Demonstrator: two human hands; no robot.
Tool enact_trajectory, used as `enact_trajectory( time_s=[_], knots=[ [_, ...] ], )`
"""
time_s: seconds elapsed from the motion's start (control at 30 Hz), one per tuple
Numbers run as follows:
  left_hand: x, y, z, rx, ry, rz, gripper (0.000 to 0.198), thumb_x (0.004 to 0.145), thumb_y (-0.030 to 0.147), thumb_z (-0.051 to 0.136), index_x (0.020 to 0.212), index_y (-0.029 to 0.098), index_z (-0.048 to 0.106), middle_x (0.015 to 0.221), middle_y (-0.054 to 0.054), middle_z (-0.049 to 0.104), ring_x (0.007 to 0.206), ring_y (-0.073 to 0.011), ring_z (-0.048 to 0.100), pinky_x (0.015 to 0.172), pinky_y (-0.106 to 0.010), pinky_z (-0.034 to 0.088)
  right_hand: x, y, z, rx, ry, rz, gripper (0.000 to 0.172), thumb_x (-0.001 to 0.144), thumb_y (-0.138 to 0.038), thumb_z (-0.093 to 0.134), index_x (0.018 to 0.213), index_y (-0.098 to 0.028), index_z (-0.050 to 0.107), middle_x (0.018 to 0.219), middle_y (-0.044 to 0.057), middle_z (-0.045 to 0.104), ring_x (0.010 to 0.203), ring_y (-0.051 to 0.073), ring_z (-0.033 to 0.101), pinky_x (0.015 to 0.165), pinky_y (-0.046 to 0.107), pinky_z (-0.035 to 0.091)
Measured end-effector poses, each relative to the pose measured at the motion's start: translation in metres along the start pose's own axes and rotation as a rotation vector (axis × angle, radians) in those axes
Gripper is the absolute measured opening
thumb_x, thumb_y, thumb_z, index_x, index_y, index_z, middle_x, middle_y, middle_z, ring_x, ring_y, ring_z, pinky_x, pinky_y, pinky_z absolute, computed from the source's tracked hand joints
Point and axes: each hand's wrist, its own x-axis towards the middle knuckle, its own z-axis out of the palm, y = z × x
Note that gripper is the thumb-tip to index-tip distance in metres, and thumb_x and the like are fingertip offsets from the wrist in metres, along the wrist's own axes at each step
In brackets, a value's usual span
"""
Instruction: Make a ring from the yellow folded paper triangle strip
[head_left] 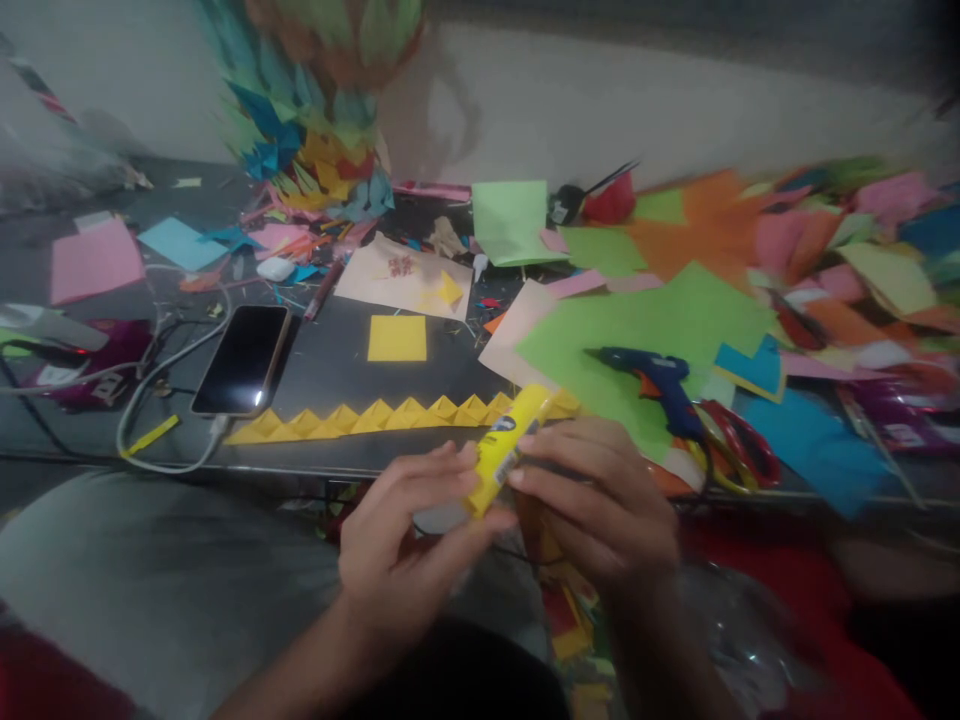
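Observation:
A yellow glue stick point(508, 445) is gripped between both my hands just in front of the dark table's near edge point(315, 462). My left hand point(409, 540) pinches its lower end with thumb and fingers closed. My right hand point(600, 500) wraps around its upper part from the right. Just beyond the glue stick, a row of folded yellow paper triangles point(375, 415) lies along the table edge. A flat yellow paper square point(397, 338) sits farther back.
A phone point(241, 360) on a white cable lies at the left. A blue glue gun point(660, 385) and red-handled scissors point(731, 445) rest on green paper point(675, 320) at the right. Coloured sheets cover the right side. A tall folded-paper model point(315, 110) stands at the back.

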Motion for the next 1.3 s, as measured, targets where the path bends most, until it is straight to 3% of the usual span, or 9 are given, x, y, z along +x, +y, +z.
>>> enact_trajectory(
  time_s=[0.17,0.4,0.6,0.9,1.17,1.3],
  knots=[
    [-0.002,0.000,0.005,-0.011,0.031,-0.022,0.038,0.065,0.005,0.076,0.098,0.018,0.063,0.092,-0.002,0.067,0.086,-0.0153,0.065,0.079,-0.036,0.060,-0.002,0.002,0.004,0.005,0.059,0.013,0.023,0.078,-0.001,0.049,0.090,-0.018,0.060,0.095,0.006,0.063,0.088,0.018,0.058,0.073,0.037,0.048],
    [-0.001,0.001,0.009,-0.140,0.082,-0.211,0.035,0.063,0.006,0.077,0.092,0.019,0.065,0.085,0.001,0.065,0.088,-0.0121,0.064,0.076,-0.022,0.057,-0.006,0.004,0.015,-0.087,0.109,-0.017,0.020,0.077,-0.004,0.051,0.087,-0.019,0.058,0.091,0.003,0.062,0.085,0.018,0.056,0.076,0.035,0.048],
    [0.002,0.003,0.012,-0.242,0.160,-0.373,0.026,0.064,0.014,0.079,0.086,0.019,0.066,0.082,0.000,0.066,0.083,-0.0130,0.067,0.068,-0.019,0.057,-0.003,-0.002,0.019,-0.075,0.098,0.132,0.017,0.078,-0.005,0.051,0.083,-0.022,0.052,0.092,0.003,0.061,0.087,0.016,0.056,0.081,0.033,0.046],
    [0.000,-0.003,0.007,-0.115,0.114,-0.222,0.034,0.060,0.013,0.081,0.090,0.020,0.066,0.079,0.001,0.065,0.083,-0.0142,0.064,0.079,-0.029,0.057,0.003,-0.003,0.016,0.006,0.073,0.166,0.019,0.079,-0.004,0.055,0.086,-0.022,0.056,0.089,0.001,0.060,0.086,0.015,0.057,0.079,0.033,0.047],
    [0.003,0.000,0.011,-0.264,0.193,-0.475,0.026,0.061,0.014,0.080,0.083,0.020,0.067,0.082,0.000,0.068,0.081,-0.0123,0.066,0.068,-0.019,0.056,0.000,-0.002,0.024,0.027,0.145,0.227,0.018,0.082,-0.003,0.050,0.081,-0.021,0.053,0.085,0.000,0.057,0.084,0.013,0.055,0.079,0.029,0.046],
    [0.004,-0.001,0.009,-0.260,0.206,-0.526,0.024,0.061,0.016,0.080,0.081,0.020,0.067,0.081,-0.001,0.069,0.078,-0.0124,0.066,0.067,-0.020,0.056,-0.004,-0.002,0.024,0.021,0.214,0.239,0.014,0.084,-0.009,0.050,0.084,-0.022,0.055,0.086,0.001,0.058,0.082,0.015,0.056,0.076,0.032,0.047]
  ],
)
